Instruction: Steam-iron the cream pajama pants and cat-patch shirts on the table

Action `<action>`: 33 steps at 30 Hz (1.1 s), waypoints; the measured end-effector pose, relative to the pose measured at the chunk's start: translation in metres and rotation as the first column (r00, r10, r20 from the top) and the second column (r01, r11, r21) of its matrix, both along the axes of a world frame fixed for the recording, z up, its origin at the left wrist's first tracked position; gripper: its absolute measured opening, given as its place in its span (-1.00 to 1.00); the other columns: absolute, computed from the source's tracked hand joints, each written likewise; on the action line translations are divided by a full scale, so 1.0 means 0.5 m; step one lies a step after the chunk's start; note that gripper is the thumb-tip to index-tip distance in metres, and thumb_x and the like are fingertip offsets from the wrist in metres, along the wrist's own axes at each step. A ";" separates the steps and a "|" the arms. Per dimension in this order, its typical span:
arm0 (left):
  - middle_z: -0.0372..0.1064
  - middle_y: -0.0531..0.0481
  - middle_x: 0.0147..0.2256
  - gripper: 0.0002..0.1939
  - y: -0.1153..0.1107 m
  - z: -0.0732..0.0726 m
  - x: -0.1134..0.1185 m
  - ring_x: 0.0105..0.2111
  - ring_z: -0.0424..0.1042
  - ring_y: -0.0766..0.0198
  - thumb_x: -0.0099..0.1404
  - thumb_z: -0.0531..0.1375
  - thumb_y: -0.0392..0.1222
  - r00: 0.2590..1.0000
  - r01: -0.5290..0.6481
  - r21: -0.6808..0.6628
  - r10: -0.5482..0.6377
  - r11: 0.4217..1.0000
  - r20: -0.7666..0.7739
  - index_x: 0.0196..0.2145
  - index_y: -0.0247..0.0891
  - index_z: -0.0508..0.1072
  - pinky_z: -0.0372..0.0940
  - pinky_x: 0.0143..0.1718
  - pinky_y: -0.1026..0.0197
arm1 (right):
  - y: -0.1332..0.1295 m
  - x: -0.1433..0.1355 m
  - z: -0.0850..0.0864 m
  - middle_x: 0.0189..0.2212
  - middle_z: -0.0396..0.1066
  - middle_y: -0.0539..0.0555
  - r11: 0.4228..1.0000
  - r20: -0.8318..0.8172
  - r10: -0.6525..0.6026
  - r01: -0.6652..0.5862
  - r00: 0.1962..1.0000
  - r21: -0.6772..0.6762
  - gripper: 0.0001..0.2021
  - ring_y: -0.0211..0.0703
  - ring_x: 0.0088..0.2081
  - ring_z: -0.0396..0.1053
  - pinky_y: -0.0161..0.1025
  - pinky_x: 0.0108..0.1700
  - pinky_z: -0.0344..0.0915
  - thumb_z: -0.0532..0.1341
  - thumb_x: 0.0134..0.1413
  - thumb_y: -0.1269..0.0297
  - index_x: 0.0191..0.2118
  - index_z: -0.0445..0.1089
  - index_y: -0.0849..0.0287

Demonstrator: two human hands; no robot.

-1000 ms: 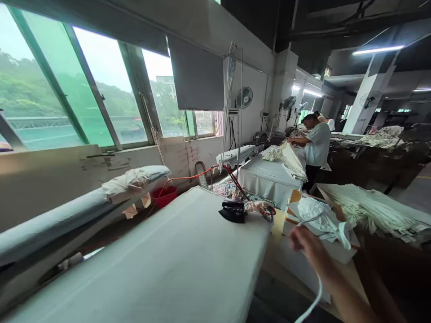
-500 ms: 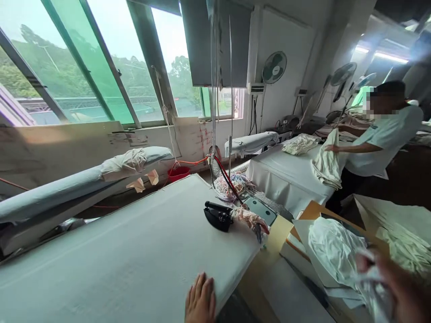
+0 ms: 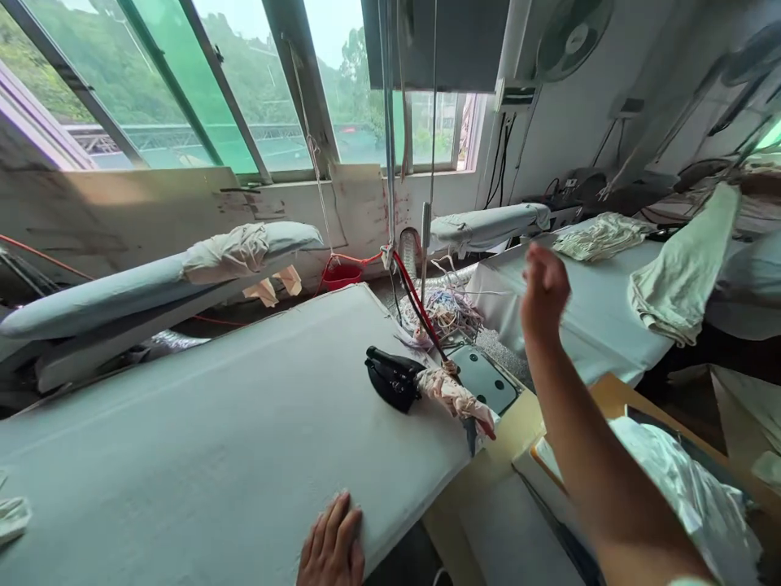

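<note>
Flatly, left hand (image 3: pixel 330 544) on smooth pale cloth (image 3: pixel 213 423), grip open, right hand (image 3: pixel 545 281) curled, closure unclear

It is a garment pressing workshop: a black iron (image 3: pixel 394 381) lies on a broad, cloth-covered tabletop (image 3: pixel 232 439), and narrow padded boards, one of them a long sleeve-shaped board (image 3: pixel 122 285), run along the window side. Heaped pale garments (image 3: pixel 604 236) lie on a second padded station (image 3: pixel 586 325), and a fan (image 3: pixel 573 39) is fixed to the worn wall.
</note>
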State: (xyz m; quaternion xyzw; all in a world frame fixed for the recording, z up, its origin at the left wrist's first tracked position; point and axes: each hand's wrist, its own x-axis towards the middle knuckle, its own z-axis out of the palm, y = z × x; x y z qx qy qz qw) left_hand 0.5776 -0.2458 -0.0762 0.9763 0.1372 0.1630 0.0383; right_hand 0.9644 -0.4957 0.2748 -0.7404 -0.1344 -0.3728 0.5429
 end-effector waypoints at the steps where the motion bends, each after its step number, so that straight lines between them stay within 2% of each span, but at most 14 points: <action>1: 0.35 0.08 0.23 -0.53 -0.005 0.003 0.001 0.20 0.35 0.07 0.27 0.08 -0.20 1.000 -0.004 0.005 0.003 1.000 0.014 0.09 0.06 0.51 0.25 0.22 0.01 | -0.020 -0.082 -0.077 -0.23 0.46 0.19 0.996 -0.064 0.006 0.000 0.998 0.090 -0.50 -0.01 -0.14 0.43 -0.04 -0.04 0.38 -0.16 0.36 -0.07 -0.12 0.42 0.11; 3: 0.35 0.03 0.23 -0.55 -0.018 0.017 0.007 0.22 0.32 0.06 0.27 0.07 -0.21 0.999 -0.006 0.019 0.005 1.000 0.043 0.06 0.01 0.51 0.18 0.26 0.00 | -0.069 -0.276 -0.254 -0.43 0.41 0.11 0.985 -0.358 0.120 -0.067 0.926 0.157 -0.54 -0.06 -0.33 0.42 -0.10 -0.16 0.41 -0.07 0.32 -0.12 -0.31 0.39 0.07; 4: 0.35 0.00 0.23 -0.57 -0.026 0.028 0.010 0.23 0.31 0.06 0.27 0.07 -0.21 0.999 -0.009 0.017 0.009 1.000 0.046 0.04 -0.02 0.51 0.16 0.27 -0.01 | -0.095 -0.379 -0.347 -0.47 0.39 0.10 0.972 -0.538 0.231 -0.165 0.810 0.168 -0.52 -0.07 -0.38 0.42 -0.12 -0.21 0.42 -0.08 0.30 -0.16 -0.34 0.39 0.07; 6: 0.36 -0.06 0.21 -0.61 -0.043 0.052 0.016 0.22 0.30 0.06 0.28 0.06 -0.22 1.000 -0.015 -0.014 0.016 1.000 0.025 0.01 -0.05 0.50 0.15 0.26 -0.01 | -0.155 -0.574 -0.512 -0.45 0.45 0.11 0.926 -0.818 0.358 -0.280 0.450 0.252 -0.50 -0.05 -0.42 0.44 -0.11 -0.27 0.43 -0.04 0.25 -0.20 -0.28 0.44 0.07; 7: 0.36 -0.09 0.21 -0.62 -0.053 0.065 0.019 0.22 0.30 0.05 0.29 0.06 -0.23 1.000 -0.018 -0.040 0.018 0.999 0.005 0.01 -0.07 0.49 0.15 0.25 -0.02 | -0.192 -0.658 -0.577 -0.46 0.47 0.10 0.892 -0.887 0.362 -0.383 0.287 0.240 -0.56 -0.05 -0.43 0.45 -0.12 -0.29 0.41 0.06 0.18 -0.18 -0.30 0.46 0.07; 9: 0.35 -0.15 0.20 -0.65 -0.074 0.084 0.027 0.20 0.30 0.03 0.31 0.06 -0.22 0.999 -0.031 -0.082 0.030 0.996 -0.009 0.02 -0.13 0.46 0.15 0.22 -0.03 | -0.278 -0.780 -0.661 -0.48 0.50 0.07 0.774 -0.960 0.281 -0.593 0.007 0.222 -0.70 -0.05 -0.43 0.46 -0.15 -0.31 0.37 0.22 0.04 -0.05 -0.36 0.50 0.08; 11: 0.33 -0.22 0.20 -0.66 -0.093 0.094 0.035 0.20 0.28 -0.01 0.33 0.08 -0.19 0.999 -0.031 -0.096 0.032 0.995 0.007 0.02 -0.23 0.43 0.15 0.19 -0.02 | -0.372 -0.832 -0.694 -0.49 0.51 0.05 0.676 -0.976 0.186 -0.707 -0.110 0.209 -0.78 -0.06 -0.41 0.47 -0.17 -0.30 0.34 0.23 0.00 0.08 -0.40 0.51 0.10; 13: 0.30 -0.21 0.22 -0.65 -0.109 0.098 0.039 0.18 0.27 0.00 0.37 0.08 -0.15 0.997 -0.071 -0.114 0.072 0.991 -0.002 0.05 -0.30 0.42 0.13 0.17 -0.01 | -0.451 -0.823 -0.700 -0.42 0.54 0.07 0.716 -0.989 0.145 -0.686 -0.037 0.131 -0.74 -0.08 -0.35 0.48 -0.19 -0.23 0.36 0.16 0.08 0.11 -0.31 0.53 0.13; 15: 0.30 -0.18 0.21 -0.64 -0.122 0.102 0.038 0.14 0.27 0.03 0.40 0.08 -0.12 0.993 -0.113 -0.136 0.110 0.984 -0.031 0.07 -0.33 0.41 0.12 0.15 0.01 | -0.502 -0.774 -0.702 -0.33 0.57 0.11 0.791 -0.990 0.047 -0.610 0.129 -0.042 -0.68 -0.08 -0.28 0.50 -0.19 -0.15 0.38 0.10 0.15 0.12 -0.20 0.53 0.18; 18: 0.31 -0.15 0.19 -0.65 -0.140 0.108 0.035 0.11 0.25 0.06 0.42 0.07 -0.11 0.987 -0.157 -0.136 0.152 0.978 -0.043 0.05 -0.35 0.42 0.10 0.15 0.02 | -0.533 -0.669 -0.721 -0.21 0.58 0.14 0.763 -0.942 -0.235 -0.554 0.240 -0.332 -0.69 -0.09 -0.16 0.52 -0.23 -0.07 0.38 0.11 0.19 0.21 -0.09 0.53 0.20; 22: 0.32 -0.14 0.16 -0.63 -0.152 0.088 0.040 0.10 0.25 0.09 0.43 0.04 -0.10 0.978 -0.205 -0.061 0.207 0.977 0.017 0.02 -0.39 0.44 0.08 0.16 0.04 | -0.543 -0.537 -0.786 0.03 0.51 0.21 0.680 -0.826 -0.487 -0.470 0.283 -0.562 -0.65 0.01 0.04 0.46 -0.15 0.04 0.34 0.10 0.22 0.32 0.05 0.48 0.16; 25: 0.32 -0.12 0.16 -0.61 -0.152 0.061 0.048 0.11 0.26 0.09 0.43 0.01 -0.09 0.975 -0.215 -0.039 0.217 0.976 0.052 0.01 -0.41 0.45 0.06 0.17 0.03 | -0.552 -0.482 -0.847 0.01 0.51 0.28 0.622 -0.753 -0.603 -0.436 0.262 -0.650 -0.64 0.11 0.03 0.47 -0.08 0.01 0.35 0.10 0.23 0.32 0.08 0.47 0.18; 29: 0.31 -0.10 0.16 -0.56 -0.158 0.040 0.051 0.16 0.22 0.04 0.40 0.00 -0.07 0.966 -0.238 -0.040 0.241 0.970 0.096 0.02 -0.43 0.44 0.02 0.20 -0.04 | -0.565 -0.469 -0.906 0.01 0.51 0.27 0.570 -0.698 -0.662 -0.422 0.271 -0.705 -0.61 0.11 0.01 0.48 -0.09 -0.04 0.37 0.06 0.27 0.26 0.13 0.43 0.13; 33: 0.31 -0.12 0.14 -0.48 -0.176 0.043 0.057 0.17 0.21 -0.03 0.41 -0.03 0.01 0.965 -0.236 -0.044 0.239 0.971 0.107 0.01 -0.52 0.42 0.01 0.20 -0.14 | -0.589 -0.477 -0.923 0.01 0.51 0.23 0.550 -0.686 -0.666 -0.428 0.294 -0.717 -0.62 0.12 -0.01 0.49 -0.08 -0.08 0.37 0.06 0.29 0.15 0.12 0.43 0.06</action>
